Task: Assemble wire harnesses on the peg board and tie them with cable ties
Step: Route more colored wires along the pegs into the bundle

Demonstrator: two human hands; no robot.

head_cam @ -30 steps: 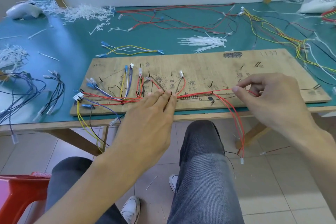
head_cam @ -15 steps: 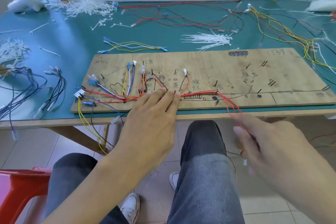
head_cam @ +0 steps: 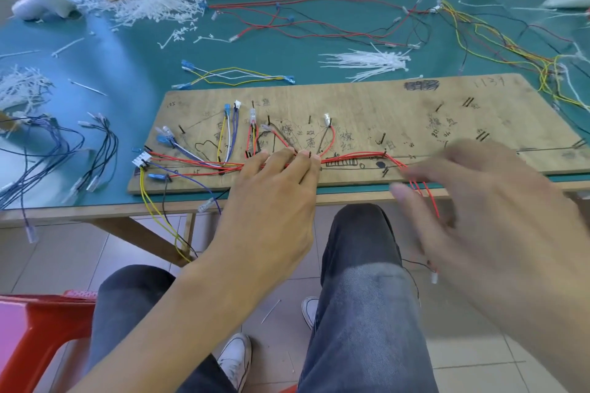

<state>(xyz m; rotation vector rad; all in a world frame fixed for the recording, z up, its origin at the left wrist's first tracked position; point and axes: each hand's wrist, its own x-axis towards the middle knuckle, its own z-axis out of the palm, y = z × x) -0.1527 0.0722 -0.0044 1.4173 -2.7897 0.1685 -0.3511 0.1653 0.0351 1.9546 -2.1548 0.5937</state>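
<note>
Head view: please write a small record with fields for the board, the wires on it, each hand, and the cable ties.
board: wooden peg board lying on the green table
wires: red wires run along the board's near part, then hang off its front edge
left hand: flat, fingertips press the red wires onto the board
right hand: blurred, fingers spread, over the hanging wires
cable ties: white bundle on the table behind the board

Wires [head_cam: 351, 155] and pegs [head_cam: 382, 139] crowd the peg board's [head_cam: 399, 112] left.
</note>
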